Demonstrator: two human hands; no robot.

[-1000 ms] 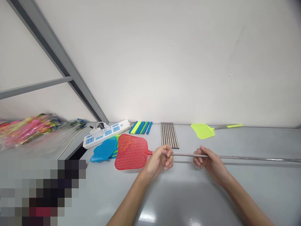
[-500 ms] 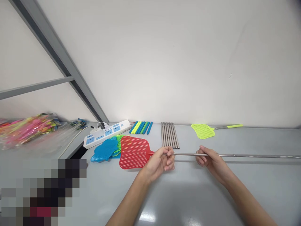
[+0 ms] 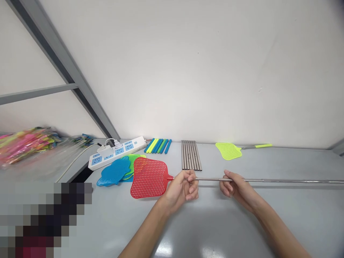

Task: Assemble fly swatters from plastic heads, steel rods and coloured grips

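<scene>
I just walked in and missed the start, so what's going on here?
A person is holding a metal rod level, with a red swatter head at one end. The left hand grips it just by the head; the right hand grips it further along, and the rod runs out of the picture. Behind lie a row of metal tubes, some coloured sticks and a yellow-green swatter.
</scene>
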